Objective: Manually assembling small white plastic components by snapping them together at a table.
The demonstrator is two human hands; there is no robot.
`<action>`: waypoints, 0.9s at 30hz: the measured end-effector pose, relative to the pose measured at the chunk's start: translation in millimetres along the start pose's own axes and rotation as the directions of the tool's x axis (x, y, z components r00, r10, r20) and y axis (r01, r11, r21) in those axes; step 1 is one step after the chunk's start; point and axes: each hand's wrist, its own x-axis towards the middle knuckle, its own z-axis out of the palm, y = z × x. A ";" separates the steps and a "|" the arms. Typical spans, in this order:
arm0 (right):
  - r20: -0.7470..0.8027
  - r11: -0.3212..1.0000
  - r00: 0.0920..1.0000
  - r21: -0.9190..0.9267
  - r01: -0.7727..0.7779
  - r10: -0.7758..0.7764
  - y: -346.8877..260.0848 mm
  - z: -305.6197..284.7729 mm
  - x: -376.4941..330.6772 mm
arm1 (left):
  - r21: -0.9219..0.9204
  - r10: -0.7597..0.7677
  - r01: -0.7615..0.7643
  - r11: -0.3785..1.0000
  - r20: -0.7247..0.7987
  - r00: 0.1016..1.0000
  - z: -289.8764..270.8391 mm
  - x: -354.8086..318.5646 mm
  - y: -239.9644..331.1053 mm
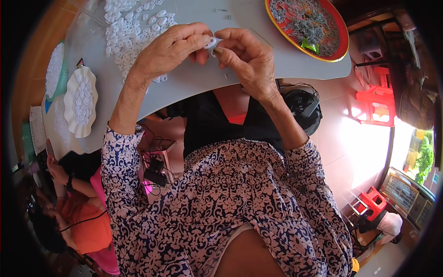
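Observation:
My left hand [173, 48] pinches a small white plastic piece [210, 42] with holes in it between thumb and fingers, above the near part of the grey table. Close against its right side is my right hand [249, 57], fingers curled and thumb drawn in toward the piece. Whatever the right fingertips hold is too small to make out. Left of my hands spreads a loose pile of similar white pieces [123, 39]. To the right, a round red tray [345, 40] with a yellow rim bears a heap of small grey metal parts [310, 25].
A green packet [310, 46] lies on the tray. A scalloped white dish [75, 108] at the left holds more white pieces. Several tiny metal bits lie on the grey table [304, 69]. A person in orange [92, 226] sits at the left; red stools [376, 105] stand at the right.

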 end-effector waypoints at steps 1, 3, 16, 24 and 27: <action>0.002 1.000 1.000 0.005 0.006 -0.006 0.0 0.2 0.0 | 0.026 0.009 -0.010 1.000 0.014 1.000 -0.4 0.6 0.6; -0.002 1.000 1.000 0.002 0.010 -0.010 0.3 1.3 -0.2 | 0.057 0.003 -0.005 0.998 0.038 0.999 -1.3 0.7 -0.2; -0.067 0.999 0.997 -0.029 0.026 -0.028 -0.3 0.5 -0.4 | -0.041 0.051 -0.064 0.997 -0.264 0.963 33.1 -14.2 -3.3; 0.023 1.000 1.000 -0.022 0.015 -0.014 0.4 0.2 -1.7 | -0.032 0.023 -0.038 0.999 -0.379 0.925 41.1 -15.1 -12.3; 0.041 0.999 0.999 -0.033 0.011 -0.010 -0.5 2.2 -2.4 | -0.078 -0.003 -0.026 0.997 -0.352 0.936 40.5 -15.4 -10.5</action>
